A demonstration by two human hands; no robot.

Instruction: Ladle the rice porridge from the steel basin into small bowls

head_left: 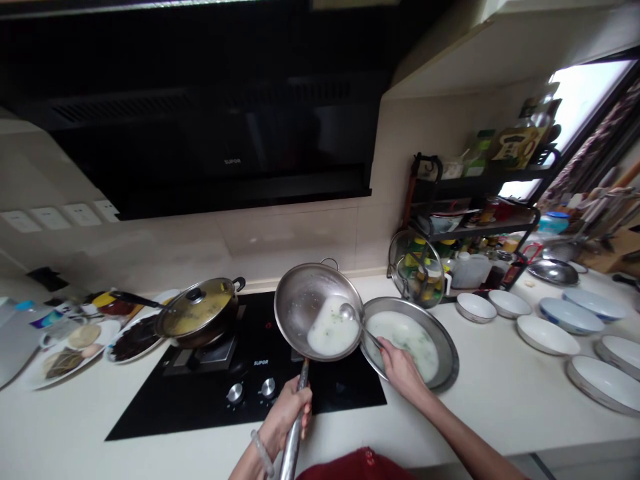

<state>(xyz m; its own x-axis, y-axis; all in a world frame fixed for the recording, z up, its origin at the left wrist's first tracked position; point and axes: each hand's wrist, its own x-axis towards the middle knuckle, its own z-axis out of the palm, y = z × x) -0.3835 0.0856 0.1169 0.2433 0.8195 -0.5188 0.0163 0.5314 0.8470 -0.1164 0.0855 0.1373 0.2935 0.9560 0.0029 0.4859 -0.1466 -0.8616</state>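
My left hand (289,410) is closed round the long handle of a steel pan (300,303), which is lifted and tilted to the right over the stove. White soup with green bits (333,328) pools at the pan's lower edge. My right hand (400,368) grips a metal ladle (349,312) whose bowl rests at the soup inside the pan. Beneath the pan's lip sits a wide steel bowl (447,347) on the counter, holding more of the same white soup (405,337).
A black cooktop (210,390) carries a lidded pot (200,315) on the left burner. Plates of food (70,353) lie at the left. A glass lid (415,270) leans by a spice rack (475,200). Several white bowls (547,333) line the right counter.
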